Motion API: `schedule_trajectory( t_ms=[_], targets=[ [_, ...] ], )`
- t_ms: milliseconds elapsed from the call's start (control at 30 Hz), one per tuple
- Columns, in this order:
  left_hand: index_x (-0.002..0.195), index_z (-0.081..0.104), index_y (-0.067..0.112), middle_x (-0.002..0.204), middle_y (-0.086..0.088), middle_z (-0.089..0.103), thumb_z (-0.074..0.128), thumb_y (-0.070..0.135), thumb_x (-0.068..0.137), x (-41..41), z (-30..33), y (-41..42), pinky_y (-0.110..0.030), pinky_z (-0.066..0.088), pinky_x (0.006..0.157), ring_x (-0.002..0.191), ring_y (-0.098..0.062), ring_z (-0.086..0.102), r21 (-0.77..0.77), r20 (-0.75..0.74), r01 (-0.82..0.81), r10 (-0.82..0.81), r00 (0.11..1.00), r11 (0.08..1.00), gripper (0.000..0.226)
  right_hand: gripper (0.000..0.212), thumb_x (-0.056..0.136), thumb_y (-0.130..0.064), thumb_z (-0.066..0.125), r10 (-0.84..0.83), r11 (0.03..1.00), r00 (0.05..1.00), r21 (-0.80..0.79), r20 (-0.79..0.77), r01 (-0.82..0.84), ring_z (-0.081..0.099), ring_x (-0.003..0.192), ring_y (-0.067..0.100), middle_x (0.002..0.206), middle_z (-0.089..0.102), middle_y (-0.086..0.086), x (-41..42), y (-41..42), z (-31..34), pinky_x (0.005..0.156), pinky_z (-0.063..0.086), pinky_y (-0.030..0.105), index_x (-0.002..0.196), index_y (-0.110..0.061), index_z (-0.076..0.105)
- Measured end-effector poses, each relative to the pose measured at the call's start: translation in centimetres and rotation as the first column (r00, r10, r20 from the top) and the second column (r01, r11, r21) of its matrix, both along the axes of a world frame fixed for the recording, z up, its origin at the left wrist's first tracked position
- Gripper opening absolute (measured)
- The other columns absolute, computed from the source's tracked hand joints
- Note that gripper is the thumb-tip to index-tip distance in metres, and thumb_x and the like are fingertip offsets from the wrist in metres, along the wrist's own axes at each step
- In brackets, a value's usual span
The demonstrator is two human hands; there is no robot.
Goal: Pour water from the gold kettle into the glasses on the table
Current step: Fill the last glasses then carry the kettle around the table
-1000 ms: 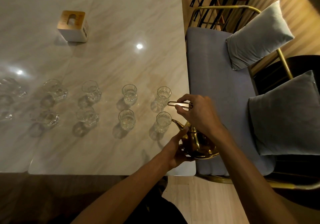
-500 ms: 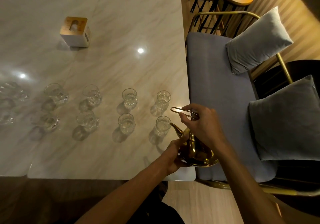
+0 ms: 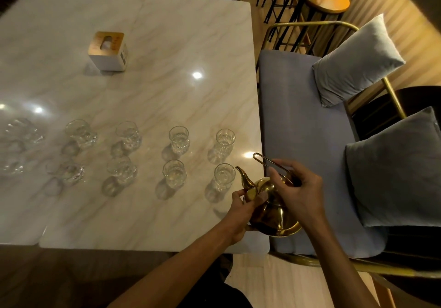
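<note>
Right hand [image 3: 301, 189] gripping gold kettle [image 3: 272, 210] handle, left hand [image 3: 241, 214] closed, bracing its body; spout nearing glass [image 3: 223, 176] just ahead, seemingly empty; tipping slowly is advisable

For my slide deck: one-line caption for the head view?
Both hands tip a gold kettle toward the nearest glass on a marble table.

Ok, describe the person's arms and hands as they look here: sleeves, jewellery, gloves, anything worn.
Both forearms are bare up to the frame's lower edge, with no sleeve in view. The left hand and the right hand are ungloved. No watch, bracelet or ring shows on either, though the dim light could hide a thin band. No markings are visible on the arms.
</note>
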State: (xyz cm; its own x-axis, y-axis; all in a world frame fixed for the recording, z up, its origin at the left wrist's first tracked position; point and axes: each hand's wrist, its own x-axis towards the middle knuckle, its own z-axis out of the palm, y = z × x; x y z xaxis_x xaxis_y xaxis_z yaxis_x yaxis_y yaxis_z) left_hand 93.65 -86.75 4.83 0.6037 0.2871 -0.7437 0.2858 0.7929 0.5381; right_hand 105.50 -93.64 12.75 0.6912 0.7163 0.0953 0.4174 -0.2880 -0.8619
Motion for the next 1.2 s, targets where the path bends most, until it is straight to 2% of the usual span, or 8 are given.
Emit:
schedule_trajectory(
  t_ms=[200,367,500,700,800,1000,1133,1200],
  targets=[
    [0.135,0.026,0.034,0.131,0.001,0.051,0.073,0.037,0.086,1.1,0.8,1.3,-0.029,0.052,0.066,0.094,-0.008,0.058,0.163,0.037,-0.021,0.016,0.999,0.986,0.067,0.026,0.086,-0.021,0.077,-0.026,0.991,0.999,0.131,0.021,0.023,0.069,0.079,0.000,0.095,0.070,-0.018,1.1,0.4,0.7,0.064,0.052,0.009,0.109,-0.029,0.070],
    [0.130,0.029,0.036,0.118,0.008,0.054,0.074,0.038,0.085,2.6,2.0,3.5,-0.029,0.050,0.066,0.093,-0.008,0.058,0.220,0.049,-0.049,0.039,0.998,0.974,0.063,0.024,0.087,-0.022,0.077,-0.025,0.981,0.998,0.194,0.058,0.013,0.068,0.075,0.002,0.096,0.070,-0.017,2.6,2.4,1.5,0.063,0.052,0.011,0.109,-0.026,0.069],
    [0.132,0.029,0.035,0.130,0.002,0.054,0.075,0.039,0.084,3.9,2.3,5.1,-0.031,0.052,0.068,0.097,-0.011,0.059,0.221,0.056,-0.086,0.076,0.996,0.972,0.066,0.024,0.087,-0.025,0.078,-0.012,0.982,0.998,0.191,0.059,0.001,0.070,0.083,0.002,0.100,0.068,-0.018,3.8,4.4,1.7,0.068,0.055,0.013,0.108,-0.024,0.069],
    [0.130,0.028,0.035,0.132,-0.002,0.053,0.073,0.037,0.087,5.7,1.8,7.3,-0.039,0.056,0.078,0.110,-0.023,0.055,0.173,0.048,-0.127,0.120,0.992,0.977,0.062,0.026,0.086,-0.032,0.077,0.022,0.993,0.996,0.115,0.086,-0.032,0.068,0.083,0.003,0.098,0.065,-0.021,5.6,7.6,1.6,0.067,0.054,0.011,0.109,-0.027,0.067],
    [0.131,0.028,0.032,0.128,-0.002,0.052,0.072,0.038,0.086,6.6,1.3,8.1,-0.052,0.053,0.095,0.113,-0.026,0.054,0.120,0.026,-0.130,0.128,0.991,0.984,0.063,0.023,0.087,-0.036,0.076,0.048,0.996,0.992,0.075,0.114,-0.057,0.068,0.077,0.015,0.089,0.070,-0.003,6.2,9.0,1.5,0.064,0.059,0.029,0.107,-0.032,0.066],
    [0.139,0.033,0.023,0.132,-0.008,0.055,0.072,0.043,0.086,7.8,0.8,9.0,-0.041,0.057,0.070,0.107,-0.025,0.057,0.018,0.000,-0.156,0.156,0.988,0.988,0.069,0.027,0.087,-0.044,0.073,0.106,0.994,0.984,-0.034,0.141,-0.103,0.071,0.075,0.024,0.086,0.072,0.008,7.6,11.5,1.0,0.065,0.061,0.046,0.110,-0.031,0.069],
    [0.140,0.043,0.021,0.133,-0.009,0.059,0.079,0.058,0.069,8.4,0.1,9.3,-0.049,0.061,0.076,0.113,-0.029,0.059,-0.020,0.022,-0.146,0.147,0.989,0.989,0.088,0.028,0.087,-0.046,0.073,0.135,0.985,0.975,-0.131,0.179,-0.112,0.069,0.070,0.020,0.083,0.073,0.006,8.3,13.0,0.7,0.066,0.061,0.043,0.110,-0.032,0.070],
    [0.137,0.047,0.021,0.129,-0.010,0.061,0.076,0.055,0.075,8.6,0.1,9.5,-0.050,0.060,0.081,0.116,-0.030,0.059,-0.047,0.037,-0.133,0.134,0.990,0.990,0.077,0.029,0.087,-0.046,0.073,0.141,0.979,0.969,-0.177,0.201,-0.105,0.068,0.068,0.015,0.082,0.072,0.002,8.4,13.7,0.7,0.067,0.063,0.038,0.112,-0.032,0.070]
  ],
)
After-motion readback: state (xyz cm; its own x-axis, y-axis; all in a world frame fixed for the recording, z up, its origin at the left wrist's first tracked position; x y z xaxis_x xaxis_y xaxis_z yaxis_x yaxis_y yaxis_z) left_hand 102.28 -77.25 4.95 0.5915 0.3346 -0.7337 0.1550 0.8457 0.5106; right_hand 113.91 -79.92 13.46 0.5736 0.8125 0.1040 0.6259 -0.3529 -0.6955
